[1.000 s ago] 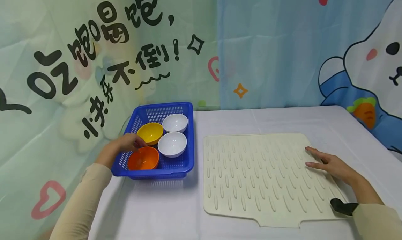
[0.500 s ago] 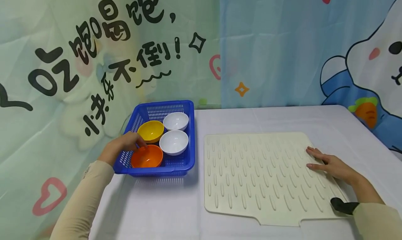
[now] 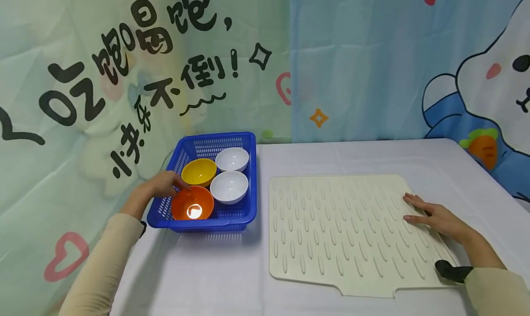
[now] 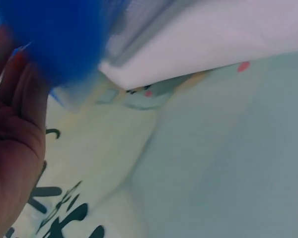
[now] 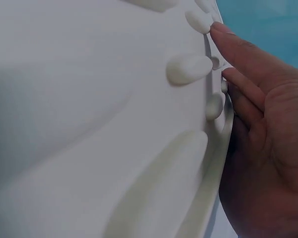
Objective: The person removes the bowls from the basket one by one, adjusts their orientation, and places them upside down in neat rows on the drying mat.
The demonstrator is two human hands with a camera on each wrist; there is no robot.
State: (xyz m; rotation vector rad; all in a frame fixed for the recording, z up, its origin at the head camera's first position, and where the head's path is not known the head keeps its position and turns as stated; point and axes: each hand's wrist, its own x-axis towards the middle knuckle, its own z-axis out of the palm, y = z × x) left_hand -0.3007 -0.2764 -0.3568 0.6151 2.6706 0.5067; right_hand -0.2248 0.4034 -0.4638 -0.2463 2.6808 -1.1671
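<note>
My left hand (image 3: 164,184) grips the far-left rim of an orange bowl (image 3: 191,206), its fingertips over the edge. That bowl sits in the near-left part of a blue basket (image 3: 234,225), its inside facing me with a bright glint. A yellow bowl (image 3: 198,171) and two white bowls (image 3: 230,186) share the basket. In the left wrist view the hand (image 4: 15,144) is cut off by the frame edge, and blurred blue hides its fingertips. My right hand (image 3: 440,220) rests on the right edge of a cream ridged mat (image 3: 331,279), fingers extended.
A white cloth covers the table (image 3: 207,274). Behind and to the left hangs a printed fabric backdrop (image 3: 356,67), close to the basket's left side. Raised ridges cover the mat, seen close up in the right wrist view.
The orange bowl has shifted slightly back and tipped a little toward me, with the left hand at its rim. The right hand stays in place on the mat.
</note>
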